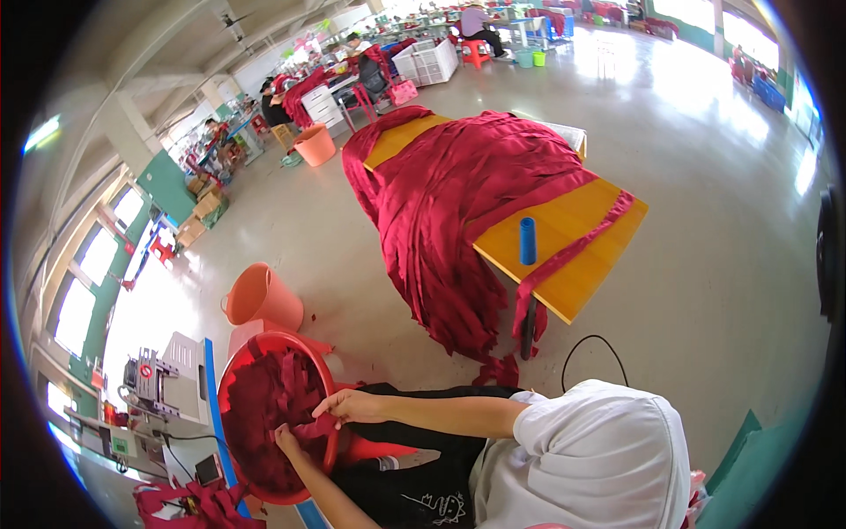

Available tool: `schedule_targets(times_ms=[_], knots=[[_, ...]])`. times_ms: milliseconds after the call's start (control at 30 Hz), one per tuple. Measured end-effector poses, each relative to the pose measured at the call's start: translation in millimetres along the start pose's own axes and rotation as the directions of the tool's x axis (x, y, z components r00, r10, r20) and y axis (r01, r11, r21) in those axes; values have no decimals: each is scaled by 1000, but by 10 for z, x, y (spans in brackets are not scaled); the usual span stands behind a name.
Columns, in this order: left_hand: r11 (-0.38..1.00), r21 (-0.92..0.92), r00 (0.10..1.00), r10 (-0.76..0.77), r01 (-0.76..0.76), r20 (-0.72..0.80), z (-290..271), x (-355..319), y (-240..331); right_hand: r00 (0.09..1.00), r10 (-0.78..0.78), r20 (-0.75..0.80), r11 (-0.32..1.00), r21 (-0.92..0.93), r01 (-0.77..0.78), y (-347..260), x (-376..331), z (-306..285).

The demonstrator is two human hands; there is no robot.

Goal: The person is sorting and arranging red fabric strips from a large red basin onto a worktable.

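Observation:
My right hand (345, 406) and my left hand (286, 440) are over a red plastic tub (330, 374) at the lower left. A short piece of dark red fabric strip (315, 429) is stretched between them, with the fingers of each hand closed on it. Many more dark red fabric pieces (264, 401) lie heaped in the tub, below and beyond my hands. Parts of the held strip are covered by my fingers.
A yellow-topped table (586, 251) bears a large drape of dark red strips (458, 212) and a blue tube (527, 241). An orange bucket (264, 295) stands past the tub. Left is a blue-edged sewing machine table (211, 388), with red fabric (198, 504) near it.

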State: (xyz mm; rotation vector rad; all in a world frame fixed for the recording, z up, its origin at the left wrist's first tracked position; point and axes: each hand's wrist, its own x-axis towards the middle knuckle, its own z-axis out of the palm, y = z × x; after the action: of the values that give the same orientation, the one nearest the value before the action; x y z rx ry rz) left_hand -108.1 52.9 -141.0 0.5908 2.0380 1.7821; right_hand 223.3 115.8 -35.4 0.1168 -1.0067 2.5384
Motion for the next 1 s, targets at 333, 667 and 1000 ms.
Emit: schedule_targets(times_ms=[333,667,1000], knots=[[759,539,925,360,-365,121,-132,-751,994,943,-278,-183,779,-617,110,51,574,22],[967,-184,944,219,-177,245,223,-822,1937,853,-436,287,512,-700,498,-25,2086,240],[976,-196,995,-92,96,33,21,-441,1640,991,135,-10,843,-525,-120,231,2201,158]])
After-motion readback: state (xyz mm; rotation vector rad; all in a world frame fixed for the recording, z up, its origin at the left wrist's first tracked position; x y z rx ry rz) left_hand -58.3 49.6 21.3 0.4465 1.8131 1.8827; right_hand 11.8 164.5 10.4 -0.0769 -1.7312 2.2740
